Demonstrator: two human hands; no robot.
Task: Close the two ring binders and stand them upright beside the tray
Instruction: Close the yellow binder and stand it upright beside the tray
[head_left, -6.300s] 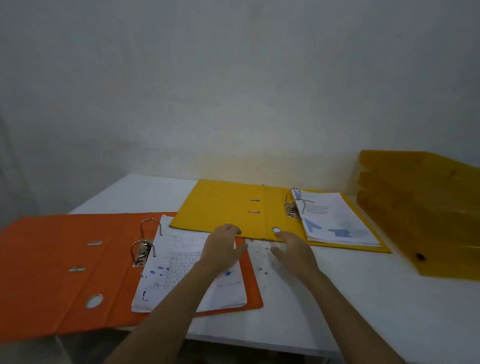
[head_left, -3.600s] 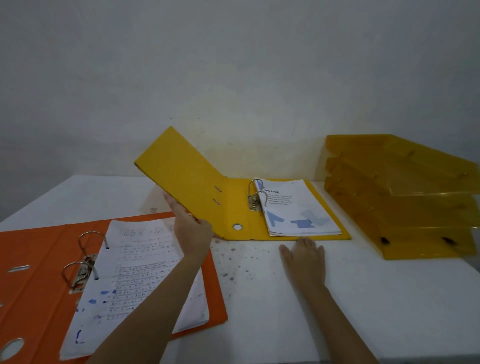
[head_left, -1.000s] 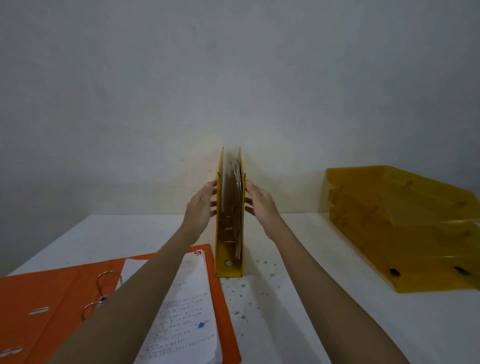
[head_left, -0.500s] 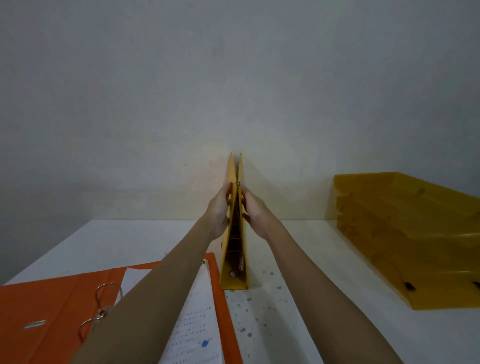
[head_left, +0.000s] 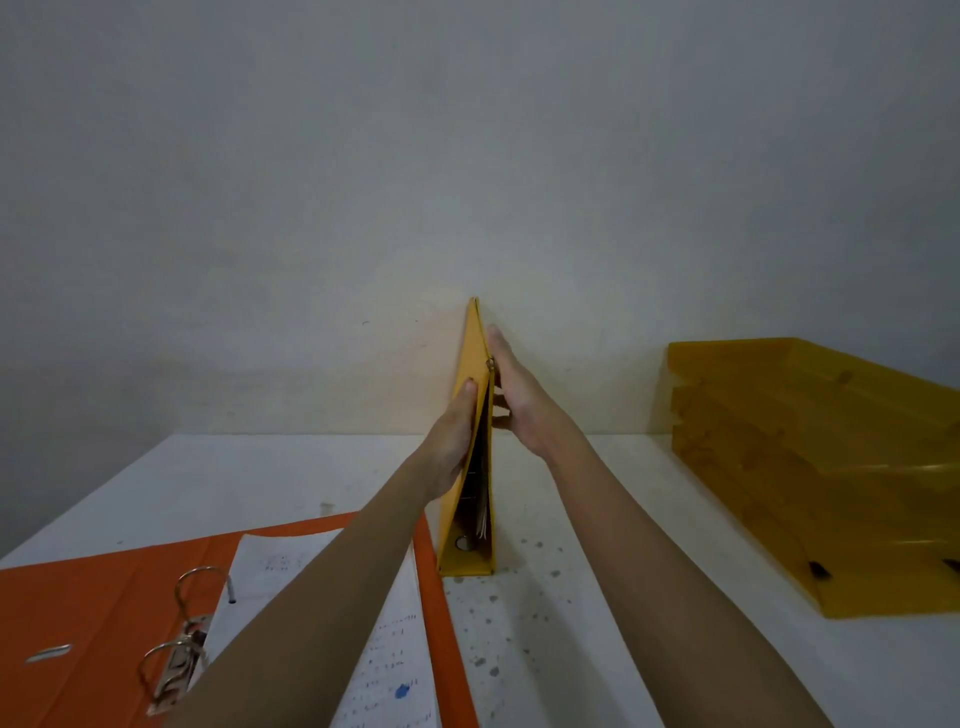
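Observation:
The yellow ring binder (head_left: 475, 338) stands upright on its spine at the table's middle, covers pressed together at the top, papers showing inside lower down. My left hand (head_left: 453, 441) lies flat against its left cover and my right hand (head_left: 514, 395) against its right cover. The orange ring binder (head_left: 98, 623) lies open and flat at the near left, its metal rings (head_left: 179, 654) up, with a stack of written sheets (head_left: 387, 660) on its right half. The yellow stacked tray (head_left: 810, 467) sits at the right, well apart from the standing binder.
A white table (head_left: 561, 649) with dark speckles runs back to a plain grey wall (head_left: 467, 182). The orange binder's left part hangs past the table's near-left edge. Bare tabletop lies between the yellow binder and the tray.
Over the sequence the yellow binder was folded shut and stood on its spine. In the last second both hands pressed its covers together at the top, narrowing the gap.

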